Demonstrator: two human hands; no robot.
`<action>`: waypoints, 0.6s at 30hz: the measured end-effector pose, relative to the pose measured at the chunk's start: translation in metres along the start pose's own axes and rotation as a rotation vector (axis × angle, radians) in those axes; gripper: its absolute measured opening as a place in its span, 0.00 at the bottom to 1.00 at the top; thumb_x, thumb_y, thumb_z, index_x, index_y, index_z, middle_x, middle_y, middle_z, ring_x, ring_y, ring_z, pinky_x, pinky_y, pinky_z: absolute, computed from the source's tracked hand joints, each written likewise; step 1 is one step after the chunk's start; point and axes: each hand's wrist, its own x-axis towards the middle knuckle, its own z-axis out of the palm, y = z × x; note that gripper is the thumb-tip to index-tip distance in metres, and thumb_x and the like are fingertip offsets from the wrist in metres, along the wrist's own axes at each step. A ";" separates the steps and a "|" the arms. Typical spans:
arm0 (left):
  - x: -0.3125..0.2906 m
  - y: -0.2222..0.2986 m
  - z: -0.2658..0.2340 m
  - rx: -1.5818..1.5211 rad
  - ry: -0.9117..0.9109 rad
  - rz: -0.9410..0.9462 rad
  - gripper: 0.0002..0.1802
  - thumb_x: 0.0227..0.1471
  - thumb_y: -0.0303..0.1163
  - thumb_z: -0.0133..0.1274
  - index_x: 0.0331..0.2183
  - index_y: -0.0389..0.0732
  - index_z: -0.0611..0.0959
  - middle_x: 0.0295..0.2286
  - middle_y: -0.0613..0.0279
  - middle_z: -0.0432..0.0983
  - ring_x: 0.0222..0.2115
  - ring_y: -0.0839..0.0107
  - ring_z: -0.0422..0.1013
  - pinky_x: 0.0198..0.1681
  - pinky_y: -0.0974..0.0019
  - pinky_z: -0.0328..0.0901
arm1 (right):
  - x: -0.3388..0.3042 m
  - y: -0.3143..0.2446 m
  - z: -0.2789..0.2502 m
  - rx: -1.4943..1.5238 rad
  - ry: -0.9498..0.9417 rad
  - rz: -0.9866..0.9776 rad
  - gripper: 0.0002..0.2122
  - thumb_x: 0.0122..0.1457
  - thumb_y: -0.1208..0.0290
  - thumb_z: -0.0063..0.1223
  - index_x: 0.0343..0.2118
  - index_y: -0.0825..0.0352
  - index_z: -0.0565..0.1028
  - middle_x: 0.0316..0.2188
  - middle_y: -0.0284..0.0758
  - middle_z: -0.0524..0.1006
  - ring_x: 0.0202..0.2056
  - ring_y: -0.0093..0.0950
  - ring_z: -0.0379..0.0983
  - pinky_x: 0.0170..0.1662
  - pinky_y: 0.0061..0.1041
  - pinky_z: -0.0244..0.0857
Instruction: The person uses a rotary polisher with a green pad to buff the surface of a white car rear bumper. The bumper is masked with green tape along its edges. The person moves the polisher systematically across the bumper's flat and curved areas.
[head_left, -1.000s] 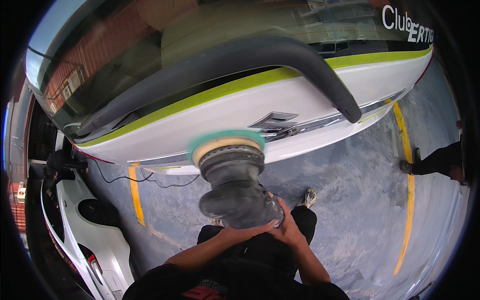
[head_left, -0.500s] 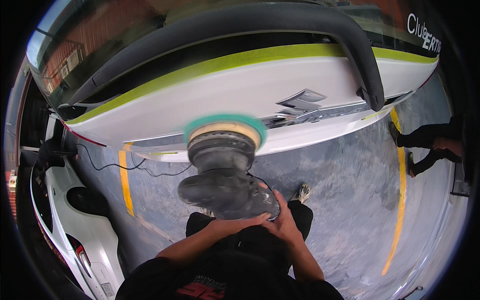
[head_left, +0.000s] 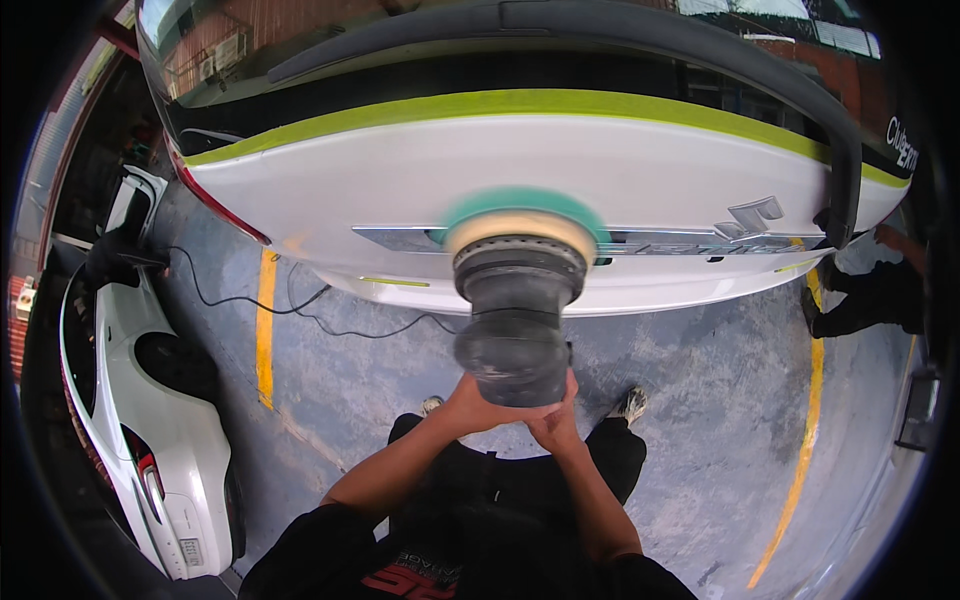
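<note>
Both my hands grip a black polisher (head_left: 515, 345) by its body's near end. My left hand (head_left: 480, 408) wraps under it from the left, and my right hand (head_left: 556, 415) closes round it from the right, the two touching. Some fingers are hidden behind the machine. Its pale backing and blurred green pad (head_left: 525, 205) are at the white tailgate (head_left: 320, 190) of a car, over the chrome trim strip (head_left: 390, 240). The pad overlaps the strip's left part. A silver emblem (head_left: 750, 215) sits to the right of it.
Yellow-green masking tape (head_left: 540, 102) runs below the rear window, under a black wiper arm (head_left: 640, 28). A black cord (head_left: 370, 335) trails over the grey floor (head_left: 690, 400). Another white car (head_left: 180, 450) stands at left. A person in dark clothing (head_left: 875, 295) is at far right.
The view has shifted left along the tailgate. The polisher has swung straighter, its body now in line with the pad, and the pad is farther left of the emblem. Both hands keep their hold.
</note>
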 end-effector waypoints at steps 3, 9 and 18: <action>-0.009 0.002 -0.054 -0.033 0.003 0.173 0.36 0.44 0.24 0.72 0.55 0.38 0.74 0.51 0.60 0.73 0.52 0.71 0.71 0.55 0.62 0.68 | 0.042 -0.034 0.024 -0.102 0.025 -0.048 0.47 0.48 0.65 0.76 0.67 0.69 0.54 0.55 0.51 0.70 0.57 0.47 0.68 0.61 0.44 0.60; -0.005 -0.026 -0.059 -0.033 0.032 0.265 0.41 0.45 0.26 0.72 0.58 0.39 0.70 0.55 0.62 0.69 0.53 0.72 0.68 0.57 0.64 0.66 | 0.067 -0.040 0.003 -0.229 -0.154 0.037 0.47 0.46 0.60 0.77 0.66 0.70 0.59 0.54 0.51 0.71 0.55 0.48 0.68 0.62 0.45 0.57; 0.043 -0.004 0.023 0.063 0.048 0.215 0.42 0.35 0.39 0.77 0.52 0.36 0.78 0.43 0.52 0.82 0.41 0.61 0.79 0.48 0.58 0.72 | -0.003 0.068 -0.053 0.038 -0.231 0.109 0.41 0.55 0.52 0.68 0.65 0.72 0.62 0.61 0.44 0.70 0.65 0.42 0.62 0.66 0.41 0.55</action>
